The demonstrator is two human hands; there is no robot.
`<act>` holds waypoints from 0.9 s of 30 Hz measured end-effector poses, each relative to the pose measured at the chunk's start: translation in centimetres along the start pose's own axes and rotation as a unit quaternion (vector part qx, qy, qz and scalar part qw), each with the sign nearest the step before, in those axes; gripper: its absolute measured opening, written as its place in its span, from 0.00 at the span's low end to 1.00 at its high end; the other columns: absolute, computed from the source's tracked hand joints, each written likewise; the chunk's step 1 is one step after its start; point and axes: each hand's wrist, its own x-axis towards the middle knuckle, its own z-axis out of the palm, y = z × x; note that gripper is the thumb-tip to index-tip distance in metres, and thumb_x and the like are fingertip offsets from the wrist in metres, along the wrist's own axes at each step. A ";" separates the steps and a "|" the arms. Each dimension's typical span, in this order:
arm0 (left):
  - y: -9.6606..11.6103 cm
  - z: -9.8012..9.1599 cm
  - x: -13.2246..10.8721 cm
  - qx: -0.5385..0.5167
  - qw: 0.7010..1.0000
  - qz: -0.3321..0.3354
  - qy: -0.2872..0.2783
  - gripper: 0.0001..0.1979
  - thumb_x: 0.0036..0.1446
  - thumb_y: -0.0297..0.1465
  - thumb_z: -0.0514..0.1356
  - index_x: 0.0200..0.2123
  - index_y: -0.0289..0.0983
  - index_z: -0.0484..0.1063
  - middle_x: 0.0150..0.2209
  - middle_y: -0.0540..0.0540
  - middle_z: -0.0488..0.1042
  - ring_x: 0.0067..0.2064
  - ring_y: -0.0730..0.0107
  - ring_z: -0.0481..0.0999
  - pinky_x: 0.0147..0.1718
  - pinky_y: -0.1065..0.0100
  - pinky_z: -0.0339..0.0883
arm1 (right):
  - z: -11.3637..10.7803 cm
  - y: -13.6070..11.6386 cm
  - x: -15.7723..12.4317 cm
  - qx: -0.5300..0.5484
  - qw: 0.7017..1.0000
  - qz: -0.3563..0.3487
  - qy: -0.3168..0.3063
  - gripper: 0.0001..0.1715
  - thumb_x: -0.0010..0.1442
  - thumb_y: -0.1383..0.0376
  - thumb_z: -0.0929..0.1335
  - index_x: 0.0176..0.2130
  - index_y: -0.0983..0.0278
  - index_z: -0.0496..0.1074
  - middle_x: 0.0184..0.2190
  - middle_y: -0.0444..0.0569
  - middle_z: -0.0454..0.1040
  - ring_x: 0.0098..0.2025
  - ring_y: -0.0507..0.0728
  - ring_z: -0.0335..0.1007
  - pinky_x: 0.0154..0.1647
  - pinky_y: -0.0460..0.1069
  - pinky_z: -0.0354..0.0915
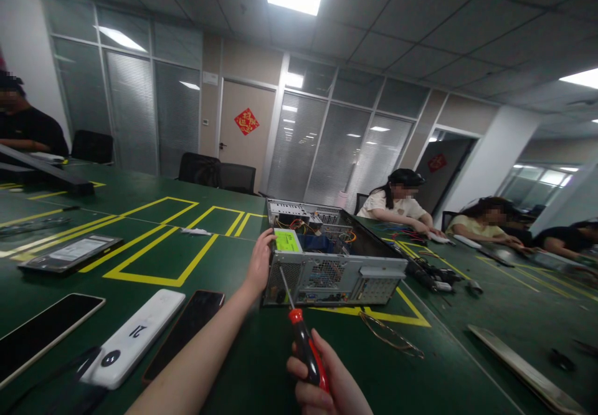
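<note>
An opened computer case [397, 271] lies on the green table with its rear panel facing me. Wires and parts show inside it. Against its left side rests my left hand [260, 264], fingers curled over the top edge by the power supply [286, 240], which has a bright yellow-green label. My right hand [322, 377] is closed around the red and black handle of a screwdriver [304, 343]. The shaft points up at the left part of the rear panel, and its tip appears at or close to the metal; contact is hard to tell.
Left on the table [233, 340] are a hard drive [70, 254], two phones [49, 334] [187, 328] and a white power bank [135, 337]. Cables [432, 271] and a metal strip [523, 365] lie right. A thin wire loop [390, 334] is before the case. Several people sit around.
</note>
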 end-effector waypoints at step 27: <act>0.2 -0.1 0.0 -0.006 1.000 -0.012 -0.001 0.22 0.68 0.44 0.41 0.49 0.41 0.69 0.60 0.41 0.65 0.63 0.61 0.64 0.64 0.54 0.56 | 1.4 0.1 0.1 0.042 0.997 0.008 0.067 0.23 0.47 0.58 0.78 0.34 0.72 0.71 0.25 0.44 0.71 0.22 0.42 0.59 0.17 0.34 0.47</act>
